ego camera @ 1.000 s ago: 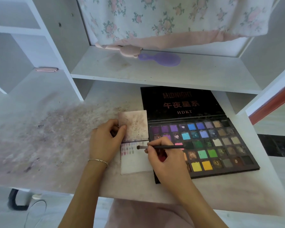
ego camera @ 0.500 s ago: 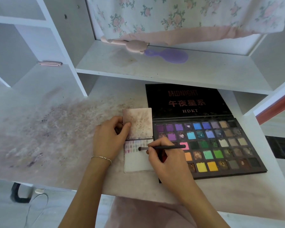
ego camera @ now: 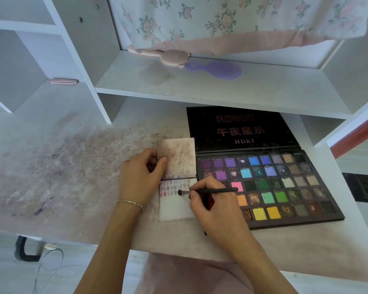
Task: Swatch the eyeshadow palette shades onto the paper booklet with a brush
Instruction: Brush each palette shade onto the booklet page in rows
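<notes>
Purple-stained white paper booklet (ego camera: 176, 209) is held open by our left hand (ego camera: 140, 179), our right hand (ego camera: 210, 200) pinching the thin black brush (ego camera: 208, 190) mid-swatch; next we probably reload from the black eyeshadow palette (ego camera: 270, 187).

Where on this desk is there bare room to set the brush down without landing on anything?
The stained desk top left of the left hand is bare, bounded behind by the shelf upright. A narrower strip runs along the front edge below the eyeshadow palette. Crowded: the centre, where the paper booklet, the right hand with the brush, and the palette meet.
</notes>
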A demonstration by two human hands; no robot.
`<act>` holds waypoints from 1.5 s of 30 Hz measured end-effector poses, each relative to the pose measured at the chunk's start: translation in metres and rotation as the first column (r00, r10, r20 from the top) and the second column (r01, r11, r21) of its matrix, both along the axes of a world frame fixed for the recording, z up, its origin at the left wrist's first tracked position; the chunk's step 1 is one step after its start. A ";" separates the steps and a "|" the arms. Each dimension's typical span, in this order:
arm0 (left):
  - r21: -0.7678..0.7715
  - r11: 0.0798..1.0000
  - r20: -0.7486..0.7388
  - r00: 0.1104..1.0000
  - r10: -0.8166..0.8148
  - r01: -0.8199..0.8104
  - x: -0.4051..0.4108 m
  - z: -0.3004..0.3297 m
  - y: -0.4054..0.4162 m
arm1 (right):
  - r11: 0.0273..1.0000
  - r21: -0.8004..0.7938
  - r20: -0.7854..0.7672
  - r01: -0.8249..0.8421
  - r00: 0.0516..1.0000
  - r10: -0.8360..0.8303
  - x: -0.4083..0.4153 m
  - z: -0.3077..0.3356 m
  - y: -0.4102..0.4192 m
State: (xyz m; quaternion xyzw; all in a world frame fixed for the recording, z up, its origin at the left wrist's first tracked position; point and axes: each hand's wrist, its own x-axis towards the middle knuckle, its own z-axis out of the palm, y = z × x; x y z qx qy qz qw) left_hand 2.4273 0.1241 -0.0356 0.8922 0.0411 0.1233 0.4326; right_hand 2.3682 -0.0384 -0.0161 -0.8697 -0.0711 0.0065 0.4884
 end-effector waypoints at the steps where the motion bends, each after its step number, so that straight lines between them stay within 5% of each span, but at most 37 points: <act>1: -0.004 1.000 0.000 1.000 -0.001 0.001 0.000 0.000 0.000 | 1.000 -0.002 0.000 0.001 1.000 -0.001 0.000 0.000 0.000; 45: -0.001 1.000 -0.004 1.000 0.000 0.000 0.000 -0.002 0.001 | 1.000 -0.013 0.010 -0.016 1.000 0.017 0.002 -0.002 -0.001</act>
